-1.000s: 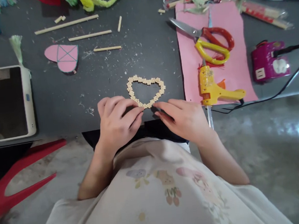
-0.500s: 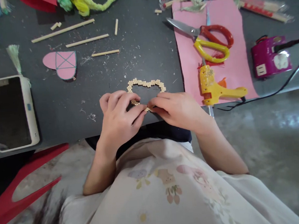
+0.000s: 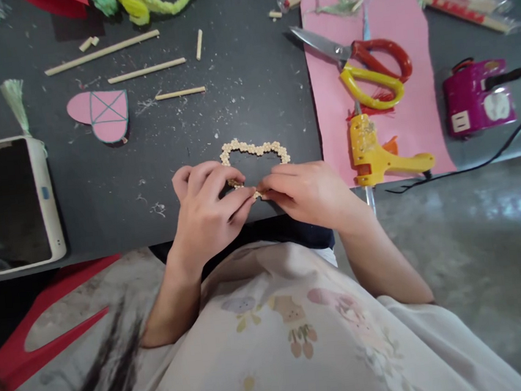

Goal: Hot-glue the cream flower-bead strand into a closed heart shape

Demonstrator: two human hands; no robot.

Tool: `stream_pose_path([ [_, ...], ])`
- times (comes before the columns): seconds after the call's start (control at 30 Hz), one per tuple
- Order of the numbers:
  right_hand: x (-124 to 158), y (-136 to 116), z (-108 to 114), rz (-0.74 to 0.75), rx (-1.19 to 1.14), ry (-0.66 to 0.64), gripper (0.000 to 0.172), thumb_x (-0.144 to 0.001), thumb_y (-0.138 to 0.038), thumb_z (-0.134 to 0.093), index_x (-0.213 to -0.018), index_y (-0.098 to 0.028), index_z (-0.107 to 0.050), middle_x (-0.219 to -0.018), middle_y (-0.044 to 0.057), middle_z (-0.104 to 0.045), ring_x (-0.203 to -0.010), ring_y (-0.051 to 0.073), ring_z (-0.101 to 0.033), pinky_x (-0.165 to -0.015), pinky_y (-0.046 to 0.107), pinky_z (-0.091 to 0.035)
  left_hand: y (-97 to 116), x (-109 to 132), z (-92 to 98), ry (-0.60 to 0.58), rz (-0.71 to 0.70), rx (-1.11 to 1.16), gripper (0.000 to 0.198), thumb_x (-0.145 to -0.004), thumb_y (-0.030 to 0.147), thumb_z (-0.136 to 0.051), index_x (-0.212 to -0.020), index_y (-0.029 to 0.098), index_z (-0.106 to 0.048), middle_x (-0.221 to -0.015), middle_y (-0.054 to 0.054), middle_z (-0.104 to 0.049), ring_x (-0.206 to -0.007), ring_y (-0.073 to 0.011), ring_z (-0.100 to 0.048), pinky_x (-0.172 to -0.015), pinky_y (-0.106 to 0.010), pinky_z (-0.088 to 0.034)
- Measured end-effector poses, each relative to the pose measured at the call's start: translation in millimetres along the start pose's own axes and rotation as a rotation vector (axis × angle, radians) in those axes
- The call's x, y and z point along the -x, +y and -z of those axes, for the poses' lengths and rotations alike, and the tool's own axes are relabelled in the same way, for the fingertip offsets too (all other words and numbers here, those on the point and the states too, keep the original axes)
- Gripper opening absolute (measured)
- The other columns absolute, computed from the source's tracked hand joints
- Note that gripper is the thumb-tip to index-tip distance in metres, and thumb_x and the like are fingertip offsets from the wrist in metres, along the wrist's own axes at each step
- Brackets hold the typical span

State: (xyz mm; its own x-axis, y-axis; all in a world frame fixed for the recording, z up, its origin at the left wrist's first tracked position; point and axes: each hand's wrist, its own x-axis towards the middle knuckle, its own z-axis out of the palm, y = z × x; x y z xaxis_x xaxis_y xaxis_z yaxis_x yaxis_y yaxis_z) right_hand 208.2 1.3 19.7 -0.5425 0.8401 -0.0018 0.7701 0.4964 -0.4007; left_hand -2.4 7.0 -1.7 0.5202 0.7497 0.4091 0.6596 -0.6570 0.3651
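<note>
A chain of small cream pieces in the outline of a heart [image 3: 258,149] lies near the table's front edge. My left hand [image 3: 215,200] pinches its lower point between thumb and finger, with the other fingers bent over the left side. From the other side, my right hand [image 3: 304,191] pinches the outline close to the same point. Fingers cover parts of both lower sides. Left of the outline is a pink paper heart [image 3: 109,105] with teal lines, and beyond it are several thin wooden sticks [image 3: 147,70].
Scissors [image 3: 358,63] and a yellow glue gun [image 3: 367,154] lie on pink paper [image 3: 339,102] at right, beside a purple box [image 3: 479,97] with a black cable. A phone [image 3: 15,204] is at left. Wrapped sticks [image 3: 468,6] and yellow braided yarn [image 3: 173,7] lie at the back.
The view has shifted slightly, spreading the things at both sides outward. Both hands keep nearly the same hold on the heart outline, with only tiny finger movement.
</note>
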Motion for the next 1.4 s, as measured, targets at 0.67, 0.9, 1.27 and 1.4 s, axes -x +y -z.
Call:
stream_pose_path([
  [0.67, 32, 24, 48, -0.345, 0.276, 0.039, 0.025, -0.095, -0.028, -0.051, -0.111, -0.024, -0.069, -0.095, 0.004, -0.072, -0.081, 0.021, -0.064, -0.059, 0.031, -0.034, -4, 4, 2.5, 0.111, 0.032, 0.058, 0.023, -0.084, 0.015, -0.069, -0.104, 0.026, -0.072, -0.112, -0.005, -0.072, -0.104, -0.024, -0.064, -0.094, -0.047, -0.041],
  [0.9, 17, 5, 36, -0.362, 0.484, -0.145, 0.043, -0.097, -0.024, -0.039, -0.135, -0.022, -0.06, -0.09, 0.008, -0.07, -0.065, 0.021, -0.062, -0.051, 0.033, -0.019, -5, 9, 1.5, 0.17, 0.075, 0.072, 0.022, -0.083, 0.012, -0.067, -0.099, 0.028, -0.072, -0.104, -0.003, -0.073, -0.1, -0.022, -0.066, -0.092, -0.044, -0.043],
  [1.27, 49, -21, 30, -0.29, 0.43, -0.189, 0.039, -0.097, -0.018, -0.04, -0.126, -0.021, -0.066, -0.09, 0.005, -0.07, -0.071, 0.019, -0.066, -0.052, 0.032, -0.024, -7, 10, -3.5, 0.214, 0.042, 0.072, 0.018, -0.085, 0.015, -0.065, -0.096, 0.027, -0.072, -0.101, -0.003, -0.073, -0.098, -0.0215, -0.067, -0.094, -0.044, -0.044],
  [1.4, 44, -22, 21, -0.359, 0.422, -0.053, 0.04, -0.099, -0.021, -0.039, -0.134, -0.018, -0.059, -0.102, 0.007, -0.074, -0.079, 0.02, -0.068, -0.053, 0.033, -0.025, -8, 10, -4.9, 0.231, 0.044, 0.07, 0.018, -0.086, 0.015, -0.064, -0.097, 0.026, -0.072, -0.101, -0.004, -0.073, -0.098, -0.0208, -0.066, -0.095, -0.043, -0.044],
])
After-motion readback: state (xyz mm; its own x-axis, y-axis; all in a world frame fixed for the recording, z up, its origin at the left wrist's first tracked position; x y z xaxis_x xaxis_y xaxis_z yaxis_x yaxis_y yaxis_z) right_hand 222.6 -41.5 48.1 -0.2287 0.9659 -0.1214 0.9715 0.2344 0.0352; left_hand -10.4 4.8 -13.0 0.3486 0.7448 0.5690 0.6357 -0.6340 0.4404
